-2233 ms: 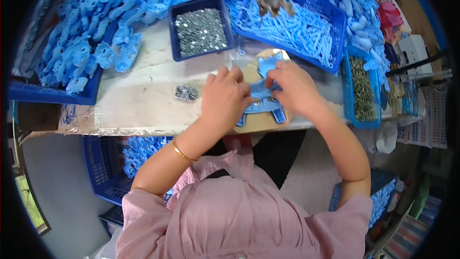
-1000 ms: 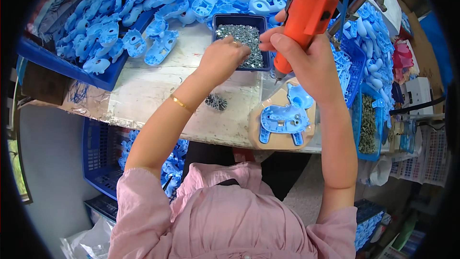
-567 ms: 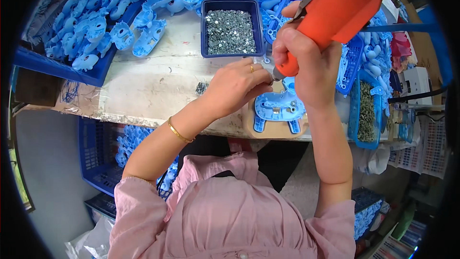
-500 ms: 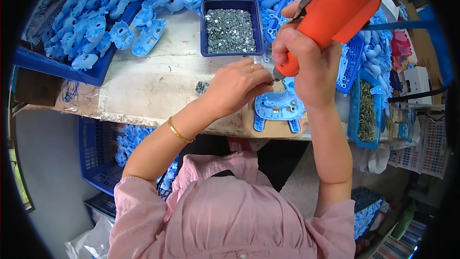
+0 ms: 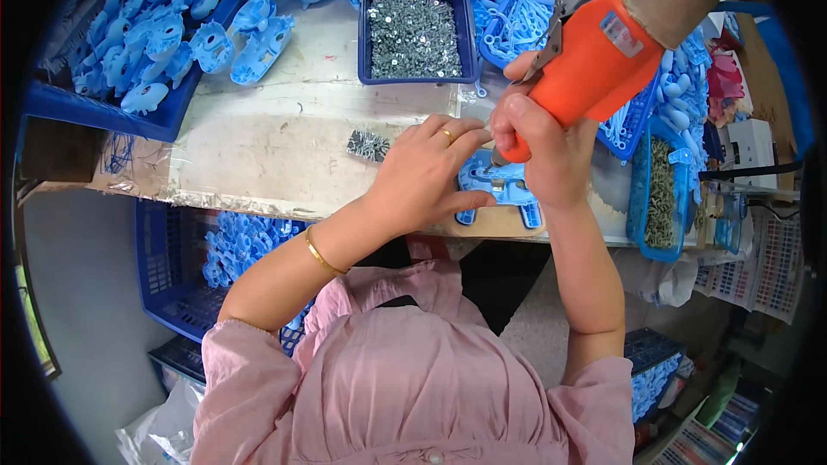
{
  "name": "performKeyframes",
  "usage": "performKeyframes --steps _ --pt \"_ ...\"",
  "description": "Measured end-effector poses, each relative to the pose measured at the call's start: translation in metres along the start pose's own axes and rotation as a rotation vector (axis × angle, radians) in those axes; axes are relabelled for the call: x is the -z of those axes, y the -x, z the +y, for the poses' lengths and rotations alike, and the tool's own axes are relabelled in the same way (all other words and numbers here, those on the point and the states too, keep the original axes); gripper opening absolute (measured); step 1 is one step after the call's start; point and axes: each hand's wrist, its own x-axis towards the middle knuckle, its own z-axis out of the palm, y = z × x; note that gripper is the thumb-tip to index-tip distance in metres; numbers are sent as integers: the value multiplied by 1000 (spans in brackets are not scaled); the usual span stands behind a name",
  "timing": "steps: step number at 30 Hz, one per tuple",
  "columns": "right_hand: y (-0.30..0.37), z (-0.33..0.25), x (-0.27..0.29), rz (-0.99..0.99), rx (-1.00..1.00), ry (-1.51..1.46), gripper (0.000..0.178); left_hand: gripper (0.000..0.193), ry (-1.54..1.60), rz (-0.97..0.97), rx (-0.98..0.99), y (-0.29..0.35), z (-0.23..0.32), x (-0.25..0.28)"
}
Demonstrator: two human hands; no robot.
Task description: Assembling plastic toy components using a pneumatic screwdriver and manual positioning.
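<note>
In my right hand [image 5: 551, 151] is an orange power screwdriver [image 5: 594, 60], gripped with its tip pointing down at a light-blue plastic part [image 5: 510, 185]. The part lies on a tan board [image 5: 482, 229] at the table's front edge. My left hand [image 5: 426, 168] braces the part's left side, fingers at its far edge and thumb at its near edge. The bit's exact contact point is partly hidden by my hands. Left of my left hand, a small dark block with metal pieces [image 5: 369, 145] sits on the table.
A dark-blue tray of small metal pieces [image 5: 415, 39] stands beyond my hands. Blue plastic shells [image 5: 164, 43] fill a crate at the far left. A blue basket of thin parts [image 5: 524, 21] and a blue tray of screws [image 5: 659, 198] stand to the right.
My left fingers have opened from a pinch near the screwdriver tip and spread along the part. The screwdriver has tipped and shifted slightly down toward the part.
</note>
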Motion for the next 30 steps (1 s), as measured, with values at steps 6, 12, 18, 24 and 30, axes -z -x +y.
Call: performKeyframes --steps 6,12,18,24,30 --pt "5 17 0 40 2 -20 27 68 -2 -19 31 0 2 -8" --pt "14 40 3 52 75 55 25 59 -7 7 22 2 2 -18" --pt "15 46 5 66 81 110 25 59 -3 45 125 4 6 -25" --pt "1 -1 7 36 73 33 32 61 -37 100 71 2 11 -18" --pt "0 17 4 42 51 -52 30 59 16 91 106 1 12 -22"
